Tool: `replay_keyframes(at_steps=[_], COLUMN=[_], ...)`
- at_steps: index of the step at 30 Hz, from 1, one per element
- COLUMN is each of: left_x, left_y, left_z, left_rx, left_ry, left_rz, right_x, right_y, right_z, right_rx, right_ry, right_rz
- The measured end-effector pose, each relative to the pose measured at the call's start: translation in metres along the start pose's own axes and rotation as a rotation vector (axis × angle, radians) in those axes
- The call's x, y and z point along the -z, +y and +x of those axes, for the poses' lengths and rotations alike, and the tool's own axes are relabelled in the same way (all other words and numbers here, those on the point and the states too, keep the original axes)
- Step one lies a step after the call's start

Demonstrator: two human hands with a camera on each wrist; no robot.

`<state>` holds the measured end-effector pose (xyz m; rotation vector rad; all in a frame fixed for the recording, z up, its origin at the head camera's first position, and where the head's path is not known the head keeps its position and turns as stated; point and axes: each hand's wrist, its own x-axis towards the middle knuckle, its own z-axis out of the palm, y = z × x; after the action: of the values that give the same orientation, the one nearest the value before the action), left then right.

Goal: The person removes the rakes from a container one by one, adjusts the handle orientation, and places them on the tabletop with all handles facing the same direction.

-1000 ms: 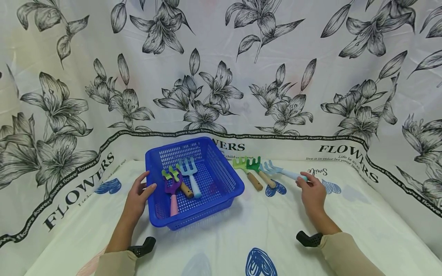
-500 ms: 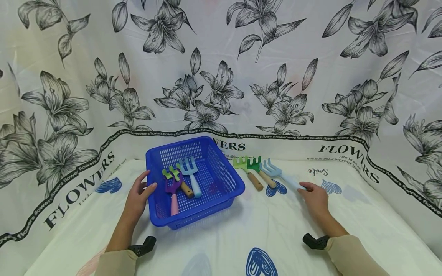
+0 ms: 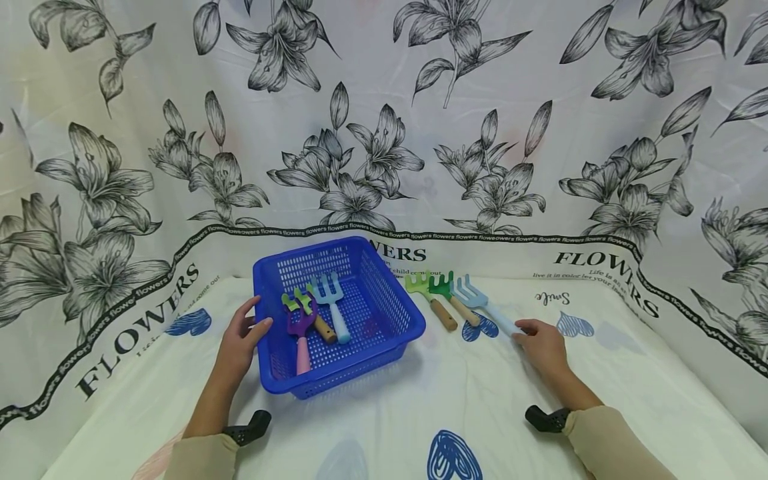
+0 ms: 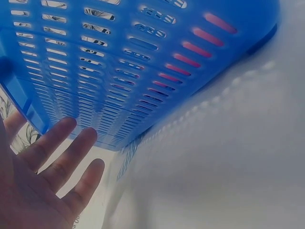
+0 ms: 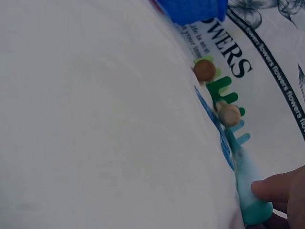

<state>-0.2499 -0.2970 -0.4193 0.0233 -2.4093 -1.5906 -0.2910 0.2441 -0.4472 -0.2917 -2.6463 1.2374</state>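
Observation:
My left hand (image 3: 236,347) grips the left rim of a blue plastic basket (image 3: 345,380), thumb on the rim; in the left wrist view several fingers (image 4: 66,164) extend beside its slotted outer wall. Inside lie a purple hand fork with pink handle (image 3: 303,353), a lime-green hand fork with wooden handle (image 3: 324,329), and a light-blue hand fork (image 3: 339,323). My right hand (image 3: 545,348) pinches the handle end of another light-blue hand fork (image 3: 499,319), tines pointing away on the cloth. The right wrist view shows my thumb (image 5: 274,188) on its teal-tipped handle (image 5: 250,191).
Left of the held fork lie a lime-green hand fork (image 3: 441,313) and a dark-green hand fork (image 3: 463,311), both wooden-handled. A white cloth printed with hearts (image 3: 408,413) covers the surface. A flower-patterned curtain (image 3: 372,80) rises behind and at both sides.
The handle of the light-blue hand fork has swung nearer and lowered in my right hand, its tines staying beside the dark-green fork. My left hand and the basket stay put.

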Motion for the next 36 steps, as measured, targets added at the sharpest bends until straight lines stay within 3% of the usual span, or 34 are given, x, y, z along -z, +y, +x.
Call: replay_keyframes(at_steps=[10, 20, 26, 36], left_x=[0.000, -0.001, 0.000, 0.000], left_y=[0.000, -0.002, -0.002, 0.002], left_z=[0.000, 0.002, 0.003, 0.003], left_rx=[-0.001, -0.017, -0.027, -0.025], left_ry=[0.005, 0.010, 0.007, 0.007], left_rz=[-0.002, -0.005, 0.007, 0.026], right_x=[0.002, 0.002, -0.004, -0.015], right_y=[-0.005, -0.021, -0.036, -0.077], right_z=[0.004, 0.008, 0.008, 0.001], right_rx=[0.011, 0.060, 0.115, 0.167], right_ry=[-0.013, 0.047, 0.068, -0.004], right_rz=[-0.054, -0.033, -0.013, 0.086])
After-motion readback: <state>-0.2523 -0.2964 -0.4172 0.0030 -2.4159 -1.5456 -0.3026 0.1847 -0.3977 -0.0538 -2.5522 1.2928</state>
